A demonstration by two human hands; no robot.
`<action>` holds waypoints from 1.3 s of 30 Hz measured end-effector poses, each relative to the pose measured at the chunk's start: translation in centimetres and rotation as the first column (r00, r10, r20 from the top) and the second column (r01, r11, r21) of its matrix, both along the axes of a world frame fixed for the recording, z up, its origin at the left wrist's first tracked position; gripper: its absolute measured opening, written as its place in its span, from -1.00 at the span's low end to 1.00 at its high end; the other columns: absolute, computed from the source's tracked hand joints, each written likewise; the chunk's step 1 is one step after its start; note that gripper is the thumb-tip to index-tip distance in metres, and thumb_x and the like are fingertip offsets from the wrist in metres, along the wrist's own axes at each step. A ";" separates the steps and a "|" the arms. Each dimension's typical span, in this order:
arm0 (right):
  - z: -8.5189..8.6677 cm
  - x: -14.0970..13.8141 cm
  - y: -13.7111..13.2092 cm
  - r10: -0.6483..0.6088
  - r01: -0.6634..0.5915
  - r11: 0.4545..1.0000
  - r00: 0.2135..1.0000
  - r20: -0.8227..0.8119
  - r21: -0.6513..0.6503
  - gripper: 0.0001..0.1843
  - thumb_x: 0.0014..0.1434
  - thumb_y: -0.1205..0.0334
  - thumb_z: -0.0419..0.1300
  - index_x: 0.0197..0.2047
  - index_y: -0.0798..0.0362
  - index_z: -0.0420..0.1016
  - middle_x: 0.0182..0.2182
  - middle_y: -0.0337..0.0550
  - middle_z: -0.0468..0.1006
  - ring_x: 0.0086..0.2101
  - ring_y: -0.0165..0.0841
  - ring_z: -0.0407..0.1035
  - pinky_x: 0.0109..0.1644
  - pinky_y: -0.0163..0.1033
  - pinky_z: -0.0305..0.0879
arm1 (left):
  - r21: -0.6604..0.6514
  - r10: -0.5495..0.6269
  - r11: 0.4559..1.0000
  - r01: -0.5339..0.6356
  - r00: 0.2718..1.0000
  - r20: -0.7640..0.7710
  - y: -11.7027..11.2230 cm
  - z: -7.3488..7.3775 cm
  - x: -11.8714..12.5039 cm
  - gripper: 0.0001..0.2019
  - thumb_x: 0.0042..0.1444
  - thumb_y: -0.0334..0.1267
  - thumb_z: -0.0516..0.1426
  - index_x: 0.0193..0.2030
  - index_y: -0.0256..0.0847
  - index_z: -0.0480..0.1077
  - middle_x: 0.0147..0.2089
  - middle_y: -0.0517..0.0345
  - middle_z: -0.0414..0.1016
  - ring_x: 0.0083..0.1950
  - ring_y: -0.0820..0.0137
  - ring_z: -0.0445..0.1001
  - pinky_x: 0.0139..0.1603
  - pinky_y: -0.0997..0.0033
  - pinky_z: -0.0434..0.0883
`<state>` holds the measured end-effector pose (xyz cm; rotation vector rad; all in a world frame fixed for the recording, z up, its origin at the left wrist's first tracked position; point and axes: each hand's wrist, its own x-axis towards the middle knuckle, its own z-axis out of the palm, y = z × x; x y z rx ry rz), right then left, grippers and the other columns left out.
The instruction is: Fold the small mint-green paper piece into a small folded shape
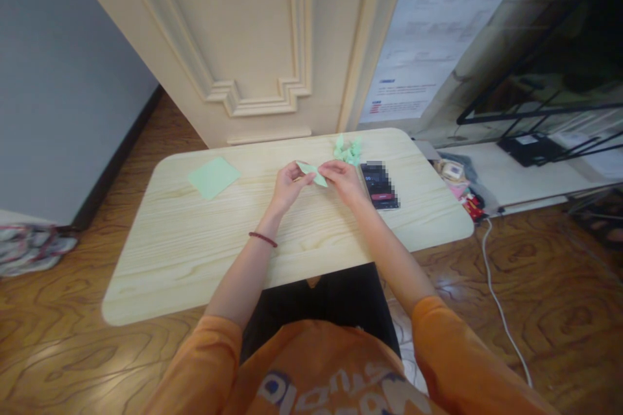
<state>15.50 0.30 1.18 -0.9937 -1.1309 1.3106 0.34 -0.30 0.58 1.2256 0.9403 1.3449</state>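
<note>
My left hand (288, 184) and my right hand (341, 181) meet above the middle of a pale wooden table (204, 253). Between their fingertips they pinch a small piece of light green folded paper (312, 173). Just beyond my right hand lies a crumpled or folded cluster of the same green paper (348, 151). A flat square sheet of green paper (214, 177) lies on the tabletop, well to the left of my left hand. A dark red bead bracelet (263, 239) circles my left wrist.
A smartphone (379, 185) lies face up beside my right hand. Past the table's right edge are small packets and a white cable on the wooden floor. A panelled cream door stands behind the table, and orange sleeves show at the bottom.
</note>
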 end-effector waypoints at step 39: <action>-0.3 0.3 -0.2 -0.245 -0.075 0.799 0.865 0.438 0.597 -0.83 0.20 0.14 0.21 -0.29 -0.01 0.62 -0.36 -0.15 0.57 -0.28 -0.31 0.43 -0.16 -0.19 0.33 | 0.005 0.157 0.988 -0.157 0.987 -0.033 -0.5 0.6 -0.3 -0.56 -0.33 -0.03 0.41 -0.35 -0.29 0.51 -0.41 0.11 0.57 -0.43 0.38 0.55 -0.28 0.34 0.54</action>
